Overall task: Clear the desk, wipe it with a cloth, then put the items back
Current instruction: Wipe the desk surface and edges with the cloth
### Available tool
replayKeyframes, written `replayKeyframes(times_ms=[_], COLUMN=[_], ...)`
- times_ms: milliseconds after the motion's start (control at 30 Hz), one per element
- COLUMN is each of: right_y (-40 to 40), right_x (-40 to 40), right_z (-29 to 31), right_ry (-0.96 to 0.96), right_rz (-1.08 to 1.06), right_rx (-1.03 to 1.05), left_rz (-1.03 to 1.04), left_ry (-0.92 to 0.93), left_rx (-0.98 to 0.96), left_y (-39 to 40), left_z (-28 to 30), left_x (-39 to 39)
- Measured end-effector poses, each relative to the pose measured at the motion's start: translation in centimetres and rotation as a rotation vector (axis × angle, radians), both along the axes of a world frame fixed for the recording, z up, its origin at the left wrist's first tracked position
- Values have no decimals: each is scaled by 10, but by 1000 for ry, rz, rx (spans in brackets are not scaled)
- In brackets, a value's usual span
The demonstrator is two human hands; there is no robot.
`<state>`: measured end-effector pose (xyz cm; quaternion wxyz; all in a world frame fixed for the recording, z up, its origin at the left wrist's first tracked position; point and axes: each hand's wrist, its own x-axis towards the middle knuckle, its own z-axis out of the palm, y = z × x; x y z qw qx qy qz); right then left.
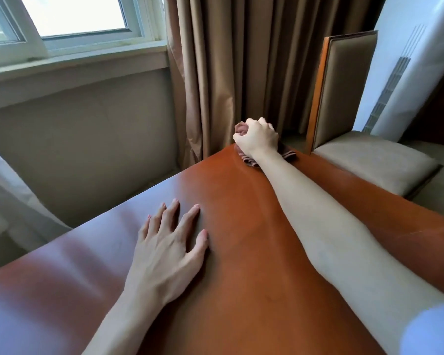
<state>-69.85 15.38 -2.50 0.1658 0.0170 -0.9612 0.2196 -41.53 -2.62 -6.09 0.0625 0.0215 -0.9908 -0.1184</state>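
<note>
A glossy reddish-brown wooden desk (pixel 241 252) fills the lower part of the head view. My right hand (pixel 258 137) reaches to the desk's far corner and grips a bunched pinkish-brown cloth (pixel 249 160), which lies pressed on the desk surface under my fist. Part of the cloth sticks out above my thumb, the rest is hidden by my hand and wrist. My left hand (pixel 169 247) rests flat on the middle of the desk with its fingers spread, holding nothing.
A padded beige chair (pixel 364 155) with a wooden frame stands just beyond the desk's right edge. A white floor-standing appliance (pixel 408 80) leans behind it. Brown curtains (pixel 228 67) hang past the far corner, and a window (pixel 75 16) with a sill is at upper left.
</note>
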Motion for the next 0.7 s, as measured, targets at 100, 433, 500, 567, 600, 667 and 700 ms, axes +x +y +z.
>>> replayKeyframes(times_ms=[100,433,500,567,600,667,700], right_y=[-5,8,21,34,40,48,49], right_x=[6,288,346,384,396,409,411], right_z=[0,1,1,0,-1,-3,-4], right_ry=[-2,-31,-13,-9,-1,16,18], right_rz=[14,399,470,524,529,505,494], right_rx=[50,4,-21,0,29,101,122], left_rz=[8,-6,-18,-27,-29,-32,-33], left_ry=[-11,-64,-64,-59,-58,-53,-46], left_rx=[11,25,24,29,36,40,33], left_y=[1,5,5,4,4,3,3], left_z=[2,13,14,13,12,11,10], left_x=[0,5,6,7,6,5,4])
